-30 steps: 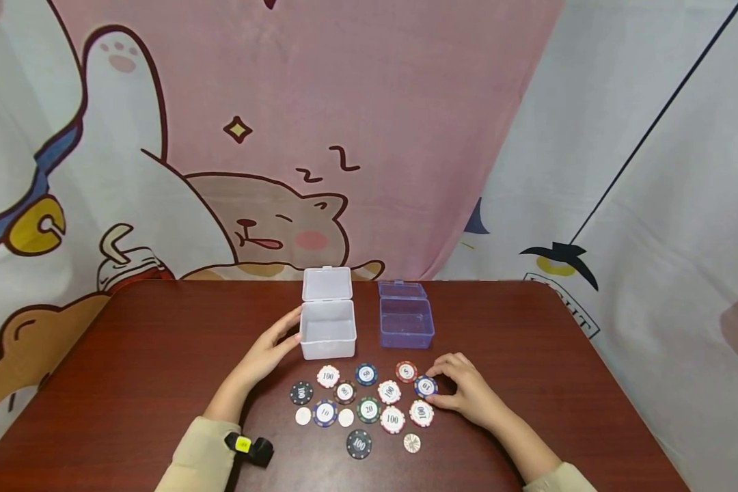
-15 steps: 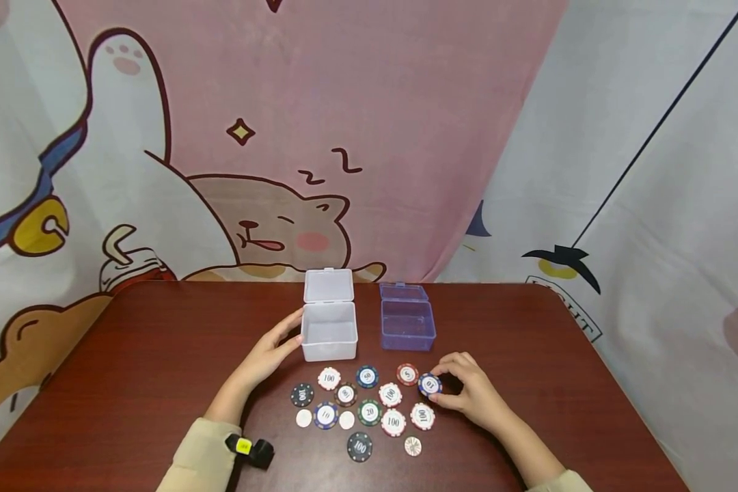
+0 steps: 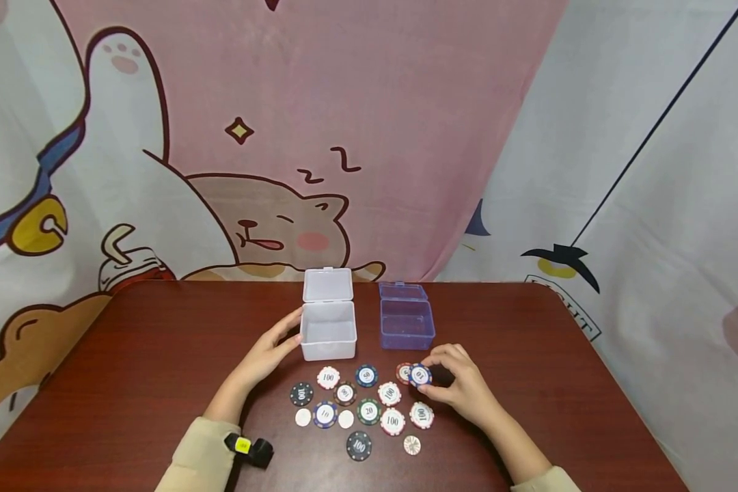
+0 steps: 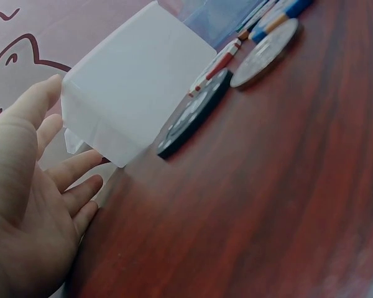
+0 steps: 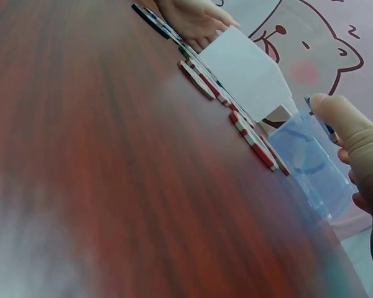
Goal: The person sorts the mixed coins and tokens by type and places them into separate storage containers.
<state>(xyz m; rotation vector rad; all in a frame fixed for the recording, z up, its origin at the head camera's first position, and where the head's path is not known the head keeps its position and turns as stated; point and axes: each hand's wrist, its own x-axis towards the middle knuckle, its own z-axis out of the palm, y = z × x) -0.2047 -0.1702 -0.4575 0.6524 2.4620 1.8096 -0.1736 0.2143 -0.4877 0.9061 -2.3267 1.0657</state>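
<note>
My right hand (image 3: pixel 462 383) pinches a blue-edged poker chip (image 3: pixel 420 374) marked 10 by its rim. In the right wrist view that chip (image 5: pixel 323 121) is raised off the table, and in the head view it partly covers a red poker chip (image 3: pixel 402 372). Slightly spread, the fingers of my left hand (image 3: pixel 263 361) rest against the left side of a white plastic box (image 3: pixel 329 350), whose lid stands raised at the back. In the left wrist view the thumb touches the box's corner. To the right is a clear blue box (image 3: pixel 406 340), lid also up.
Several poker chips lie loosely spread in front of the boxes, among them a green one (image 3: pixel 369 411), a black one (image 3: pixel 359 445) and a white one (image 3: pixel 421 415). Small pale discs (image 3: pixel 303 417) lie among them. A patterned curtain (image 3: pixel 406 137) hangs behind the brown table (image 3: pixel 178 355).
My right hand has lifted the blue poker chip from the table and carried it up and left, over the red one. My left hand has stayed at the white box.
</note>
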